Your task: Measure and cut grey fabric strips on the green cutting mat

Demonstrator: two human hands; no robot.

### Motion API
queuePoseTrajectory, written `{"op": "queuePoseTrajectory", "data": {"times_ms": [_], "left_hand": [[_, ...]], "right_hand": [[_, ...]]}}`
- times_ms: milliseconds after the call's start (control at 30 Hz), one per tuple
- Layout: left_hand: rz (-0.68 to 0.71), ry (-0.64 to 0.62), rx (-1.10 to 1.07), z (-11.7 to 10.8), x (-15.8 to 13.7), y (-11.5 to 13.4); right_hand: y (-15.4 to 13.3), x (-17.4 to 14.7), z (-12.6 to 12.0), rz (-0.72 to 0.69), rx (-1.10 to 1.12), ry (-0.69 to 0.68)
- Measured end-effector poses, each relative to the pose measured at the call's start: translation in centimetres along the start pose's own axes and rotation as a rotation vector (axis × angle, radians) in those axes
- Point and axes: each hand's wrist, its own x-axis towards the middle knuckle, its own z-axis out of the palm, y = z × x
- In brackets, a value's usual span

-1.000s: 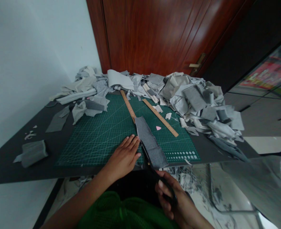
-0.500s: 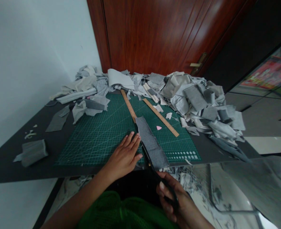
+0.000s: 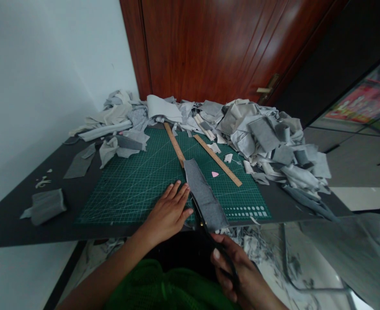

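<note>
A long strip of dark grey fabric [image 3: 205, 196] lies aslant on the green cutting mat [image 3: 122, 189], its near end reaching the table's front edge. My left hand [image 3: 170, 209] lies flat with fingers stretched out, its fingertips at the strip's left edge. In my right hand [image 3: 238, 271], below the table edge, are black-handled scissors [image 3: 203, 224]. Their blades run along the strip's left side, close by my left fingers. How far the blades are apart I cannot tell. One wooden ruler [image 3: 174, 145] touches or meets the strip's far end.
A second wooden ruler [image 3: 218, 160] and a pink chalk piece [image 3: 214, 174] lie on the mat. Heaped fabric scraps [image 3: 257, 133] line the table's back and right. A folded grey cloth [image 3: 48, 206] sits at the left. Behind stands a wooden door [image 3: 202, 47].
My right hand and the scissor handles have shifted very slightly. My left hand and the fabric strip stay in place; the whole view has moved a little.
</note>
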Motion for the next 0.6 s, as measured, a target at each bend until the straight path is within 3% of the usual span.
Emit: {"op": "queuePoseTrajectory", "data": {"times_ms": [267,600], "left_hand": [[0.003,0.010,0.007,0.3,0.0,-0.1],[0.003,-0.019,-0.098,0.1,0.6,-1.6]], "right_hand": [[1.5,0.9,-0.5,-0.041,0.018,-0.054],[0.8,0.6,-1.7,0.068,0.093,-0.078]]}}
